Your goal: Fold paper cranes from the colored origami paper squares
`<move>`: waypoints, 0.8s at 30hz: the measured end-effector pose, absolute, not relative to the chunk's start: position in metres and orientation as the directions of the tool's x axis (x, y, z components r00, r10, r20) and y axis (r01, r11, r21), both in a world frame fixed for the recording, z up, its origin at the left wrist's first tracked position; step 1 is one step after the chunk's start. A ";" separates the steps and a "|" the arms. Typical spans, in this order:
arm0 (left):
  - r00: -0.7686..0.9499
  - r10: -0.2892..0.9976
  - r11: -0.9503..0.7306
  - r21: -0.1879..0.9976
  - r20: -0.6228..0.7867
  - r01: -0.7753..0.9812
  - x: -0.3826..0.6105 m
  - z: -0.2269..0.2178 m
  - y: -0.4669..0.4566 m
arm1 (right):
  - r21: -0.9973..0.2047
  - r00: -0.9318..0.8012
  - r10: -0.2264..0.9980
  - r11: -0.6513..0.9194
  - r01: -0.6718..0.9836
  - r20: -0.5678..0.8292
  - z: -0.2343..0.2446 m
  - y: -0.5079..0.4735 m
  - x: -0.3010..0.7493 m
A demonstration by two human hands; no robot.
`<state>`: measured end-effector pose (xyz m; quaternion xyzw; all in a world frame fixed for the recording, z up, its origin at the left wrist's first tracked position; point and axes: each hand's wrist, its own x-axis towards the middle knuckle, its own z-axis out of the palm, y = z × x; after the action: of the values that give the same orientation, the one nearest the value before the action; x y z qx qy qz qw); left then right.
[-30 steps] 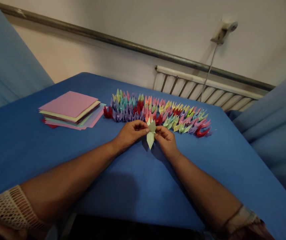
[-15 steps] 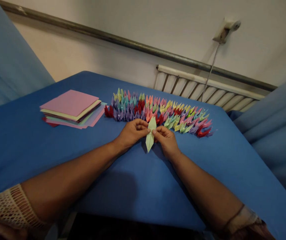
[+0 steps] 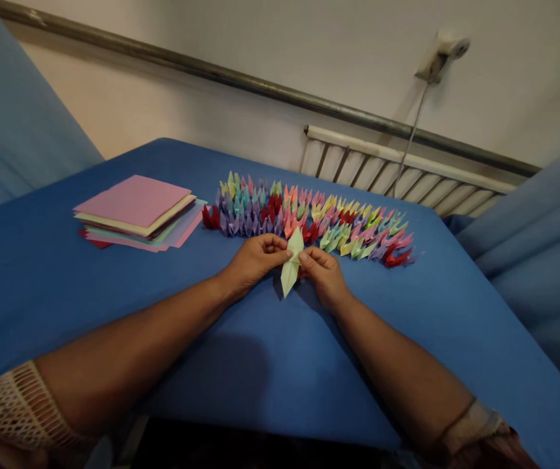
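A pale green folded origami paper [image 3: 290, 273], long and pointed at both ends, is held upright between my two hands. My left hand [image 3: 259, 258] pinches its left edge near the middle, thumb in front. From the other side, my right hand [image 3: 326, 273] grips the right edge with thumb and fingers. The fingertips behind the paper are hidden. Just beyond my hands, many folded paper cranes [image 3: 245, 210] in red, purple, green, pink and yellow stand packed in rows.
A stack of square coloured paper [image 3: 135, 200], pink on top, lies to the left on the blue-covered table [image 3: 201, 378]. Behind are a wall, a metal rail [image 3: 240, 77], a white radiator [image 3: 407, 159] and a cord. Blue curtains [image 3: 544, 254] hang at both sides.
The lower tip of the pale green paper has swung slightly left, so it tilts a little more. Both hands keep their pinch; the view has shifted marginally.
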<state>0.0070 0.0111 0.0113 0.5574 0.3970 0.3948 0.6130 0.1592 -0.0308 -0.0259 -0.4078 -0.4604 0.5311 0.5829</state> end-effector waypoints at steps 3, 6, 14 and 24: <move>0.400 0.916 0.028 1.000 -0.022 -0.009 0.007 0.012 0.009 | -0.974 0.059 0.991 0.128 -0.189 0.119 -0.023 -0.031 0.157; 0.443 0.896 0.036 0.999 -0.027 -0.011 0.006 0.013 0.008 | -0.976 0.054 0.986 0.166 -0.141 0.160 -0.022 -0.031 0.156; 0.484 0.875 0.069 0.994 -0.020 -0.083 0.003 0.014 0.009 | -0.975 0.006 0.980 0.196 -0.104 0.197 -0.022 -0.034 0.157; 0.416 0.909 -0.025 0.999 0.034 -0.027 0.004 0.020 0.006 | -0.967 -0.036 0.967 0.253 -0.028 0.254 -0.023 -0.037 0.157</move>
<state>0.0040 0.0059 0.0204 0.5973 0.3690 0.3948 0.5926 0.1575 -0.0372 -0.0227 -0.4163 -0.5639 0.4475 0.5555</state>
